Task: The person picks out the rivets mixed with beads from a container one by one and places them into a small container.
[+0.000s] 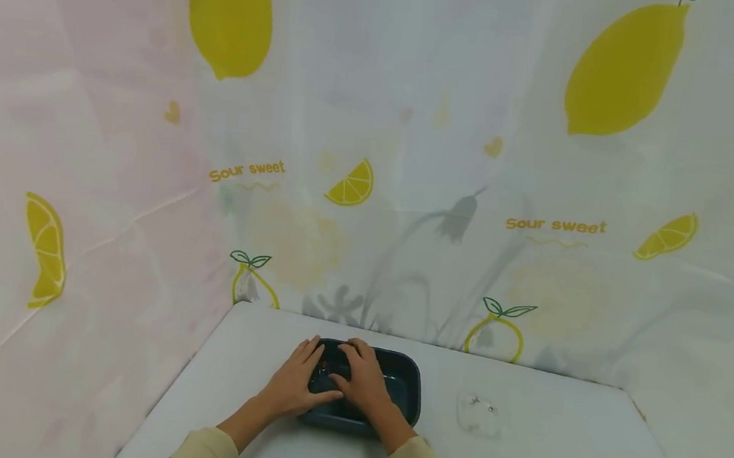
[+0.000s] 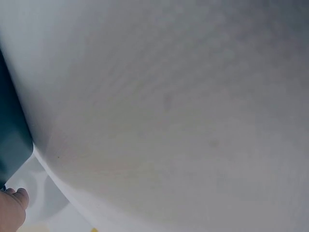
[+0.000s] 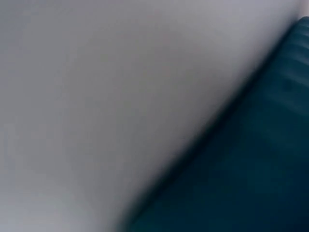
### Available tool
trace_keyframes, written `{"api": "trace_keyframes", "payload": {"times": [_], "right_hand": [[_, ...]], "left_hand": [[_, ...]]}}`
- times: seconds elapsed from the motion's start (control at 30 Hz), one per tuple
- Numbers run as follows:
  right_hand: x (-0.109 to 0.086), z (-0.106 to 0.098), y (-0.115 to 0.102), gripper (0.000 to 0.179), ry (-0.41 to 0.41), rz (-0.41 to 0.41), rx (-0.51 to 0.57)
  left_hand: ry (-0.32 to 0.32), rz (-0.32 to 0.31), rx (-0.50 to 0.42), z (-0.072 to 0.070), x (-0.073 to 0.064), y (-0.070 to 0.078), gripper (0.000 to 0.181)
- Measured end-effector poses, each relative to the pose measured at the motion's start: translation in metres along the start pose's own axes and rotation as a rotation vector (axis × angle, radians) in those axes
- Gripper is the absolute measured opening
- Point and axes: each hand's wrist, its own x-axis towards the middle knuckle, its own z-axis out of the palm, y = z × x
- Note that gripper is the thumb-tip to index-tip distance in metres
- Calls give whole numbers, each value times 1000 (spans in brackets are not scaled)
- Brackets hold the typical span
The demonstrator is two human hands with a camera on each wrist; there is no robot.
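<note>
A dark teal rectangular tray (image 1: 406, 379) with raised walls sits on the white table. My left hand (image 1: 292, 383) lies over its left end, fingers pointing away along that side and thumb stretched to the right. From the right, my right hand (image 1: 364, 382) reaches over the tray's middle, fingers bent, thumb toward the left hand. A small reddish spot (image 1: 325, 366) shows inside the tray between the hands; I cannot tell whether they hold something there. The left wrist view catches fingertips (image 2: 20, 197) beside the tray's corner. The right wrist view shows only the ridged tray wall (image 3: 241, 169) and table.
A clear, see-through plastic piece (image 1: 479, 415) with small dark marks lies on the white table (image 1: 553, 442), right of the tray. Behind the table hangs a pale curtain (image 1: 404, 263) with lemon prints; another pale sheet (image 1: 112, 157) closes the left side.
</note>
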Motion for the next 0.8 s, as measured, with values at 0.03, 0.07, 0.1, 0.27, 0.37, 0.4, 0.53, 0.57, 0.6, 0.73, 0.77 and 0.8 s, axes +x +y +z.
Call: {"api": "trace_keyframes", "payload": {"times": [0.03,0.07,0.1,0.27,0.37,0.4,0.53,0.57,0.6,0.73,0.77,0.8], "right_hand": [[2,3,-1,52,4,7,38],[3,6,-2,48,-5,25,79],[4,9,-2,44,-12,40,117],[16,20,-4,32,-67,102,195],[21,25,-5,28,-91,116,174],[22,27,-5,28,-100,116,168],[23,36,-7,24,-174,86,111],[23,38,-8,23,-195,70,82],[23,41,-8,22,-213,51,48],[25,44,-10,15,-221,24,-71],[26,44,-10,13,-213,27,-86],[27,43,-10,10,-209,35,-87]], "left_hand": [[-2,0,0,0,1,0,104],[-7,0,-4,0,1,-1,104],[-10,0,-5,0,2,-1,104],[1,-8,-15,-2,4,-2,104],[8,-1,-31,-2,5,-1,104],[8,2,-39,-1,5,-1,104],[0,-5,-52,1,0,0,104],[2,-10,-52,1,-1,0,103],[4,-15,-53,1,-3,0,103],[8,-12,-55,3,-4,0,102],[5,-9,-54,2,-3,1,102],[1,-8,-56,2,-2,2,102]]}}
